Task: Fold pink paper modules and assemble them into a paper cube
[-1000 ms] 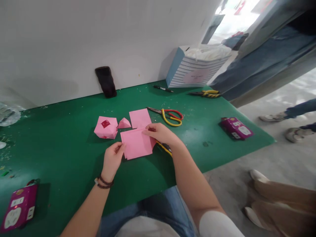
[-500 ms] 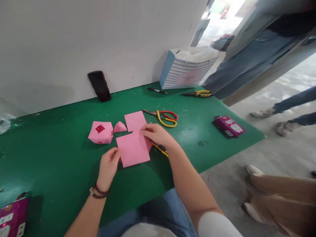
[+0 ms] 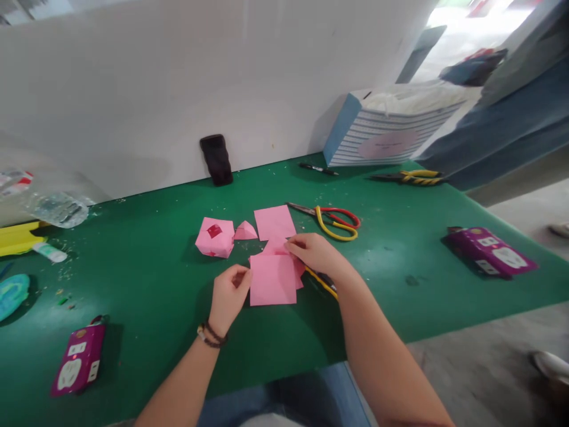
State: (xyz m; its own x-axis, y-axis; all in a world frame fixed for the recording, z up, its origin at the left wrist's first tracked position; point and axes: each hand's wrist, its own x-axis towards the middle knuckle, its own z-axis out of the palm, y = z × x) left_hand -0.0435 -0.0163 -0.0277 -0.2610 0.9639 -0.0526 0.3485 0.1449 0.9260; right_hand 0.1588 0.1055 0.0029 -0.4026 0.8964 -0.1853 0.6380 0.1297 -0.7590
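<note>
My left hand (image 3: 230,295) pinches the left edge of a square sheet of pink paper (image 3: 272,281). At the sheet's upper right corner, my right hand (image 3: 316,254) has thumb and fingers closed on the same sheet. More pink paper lies partly hidden beneath it. Just beyond is another flat pink square (image 3: 274,222). A folded pink paper box (image 3: 215,238) with a red diamond on top sits beside a small folded pink piece (image 3: 246,230). Scissors (image 3: 331,220) with red and yellow handles lie behind my right hand. A yellow-handled tool (image 3: 323,282) is half covered by my right wrist.
A phone (image 3: 217,159) leans on the wall. Along the back are a pen (image 3: 319,169), a striped paper bag (image 3: 393,131) and pliers (image 3: 409,177). Purple boxes lie left (image 3: 80,357) and right (image 3: 491,252). A plastic bottle (image 3: 61,209) is at far left. A person stands at right.
The view has swung left, so the table's things appear further right. The held sheet has turned squarer to me and come slightly nearer, away from the flat square behind. Both hands keep their grip.
</note>
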